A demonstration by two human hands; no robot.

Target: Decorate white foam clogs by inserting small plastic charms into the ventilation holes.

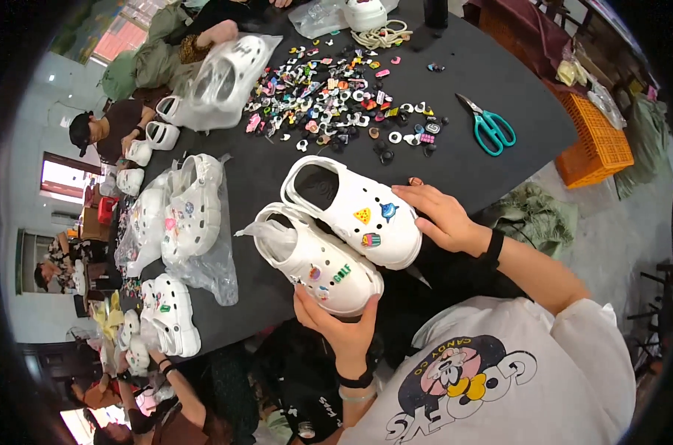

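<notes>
Two white clogs lie side by side at the near edge of the dark table, toes toward me. My left hand (pixel 338 324) grips the toe of the left clog (pixel 344 297), thumb and fingers on either side. Several small charms sit on this clog, and crumpled clear plastic (pixel 275 241) fills its opening. My right hand (pixel 441 220) is closed around the toe side of the right clog (pixel 351 204), its fingers along the outer edge. This clog carries a pizza-slice charm (pixel 361 216), a blue charm (pixel 388 211) and a striped cup-like charm (pixel 371 239).
A heap of mixed shoe charms (pixel 329 93) spreads over the dark table (pixel 262 311). Teal-handled scissors (pixel 490 127) lie on the right. Bagged clogs (pixel 192 204) stand at left, more clogs (pixel 175 311) nearer. Other people work around the table; an orange crate (pixel 596 137) is at right.
</notes>
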